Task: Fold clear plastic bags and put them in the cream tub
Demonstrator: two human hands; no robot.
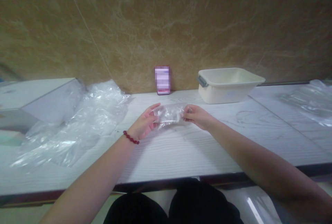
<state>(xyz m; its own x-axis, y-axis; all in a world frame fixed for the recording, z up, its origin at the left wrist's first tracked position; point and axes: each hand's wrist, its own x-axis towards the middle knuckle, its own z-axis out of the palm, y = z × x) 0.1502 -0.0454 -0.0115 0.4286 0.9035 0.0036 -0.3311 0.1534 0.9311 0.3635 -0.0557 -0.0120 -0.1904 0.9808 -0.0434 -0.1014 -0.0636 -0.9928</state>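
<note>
Between my two hands a small clear plastic bag (pixel 169 114) is stretched sideways, just above the white wood-grain table. My left hand (pixel 145 122), with a dark red bead bracelet (pixel 131 137) at its wrist, grips the bag's left end between thumb and fingers. The right end is pinched by my right hand (pixel 197 116), its fingers closed on the plastic. Light glints off the film, and I cannot make out anything inside it.
A phone (pixel 162 80) leans upright against the tiled wall. Right of it stands a cream plastic bin (pixel 220 92) with a grey handle. Clear plastic bags (pixel 75 127) lie beside a white box (pixel 44 99) at left. More clear plastic (pixel 313 101) lies far right.
</note>
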